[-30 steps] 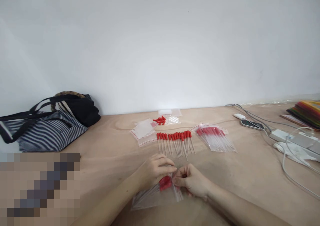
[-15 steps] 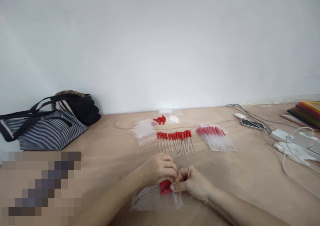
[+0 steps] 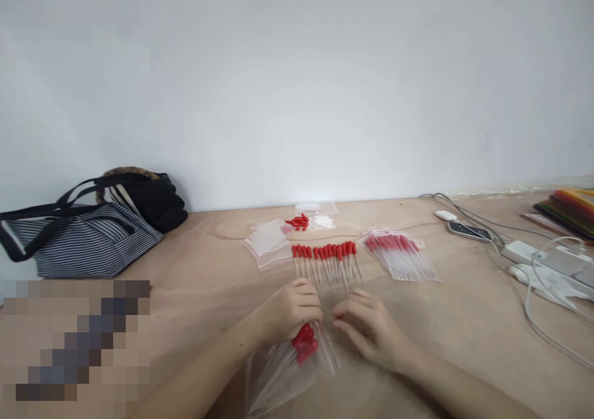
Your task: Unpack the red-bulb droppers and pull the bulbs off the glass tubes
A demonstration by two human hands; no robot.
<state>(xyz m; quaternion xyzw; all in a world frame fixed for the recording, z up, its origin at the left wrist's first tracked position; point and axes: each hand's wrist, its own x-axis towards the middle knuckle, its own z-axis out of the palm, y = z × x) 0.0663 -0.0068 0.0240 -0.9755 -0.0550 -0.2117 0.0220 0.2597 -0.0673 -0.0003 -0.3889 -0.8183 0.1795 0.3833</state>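
Note:
My left hand (image 3: pixel 288 311) is closed on the top of a clear zip bag (image 3: pixel 283 372) holding several glass droppers with red rubber bulbs (image 3: pixel 304 343). The bag lies on the wooden table, slanting toward me. My right hand (image 3: pixel 369 326) hovers just right of the bag's mouth, fingers curled loosely and apart, holding nothing. Just beyond both hands lies a row of loose red-bulbed droppers (image 3: pixel 327 263).
A filled bag of droppers (image 3: pixel 401 257) lies right of the row; empty zip bags (image 3: pixel 268 241) and loose red bulbs (image 3: pixel 297 222) lie behind. A striped tote (image 3: pixel 78 238) sits far left. A phone (image 3: pixel 468 230), chargers and cables (image 3: pixel 533 270) and coloured sheets (image 3: pixel 568 210) are on the right.
My right hand has let go of the bag's top and drawn slightly right and open. The left hand has turned the bag so that it slants more toward me.

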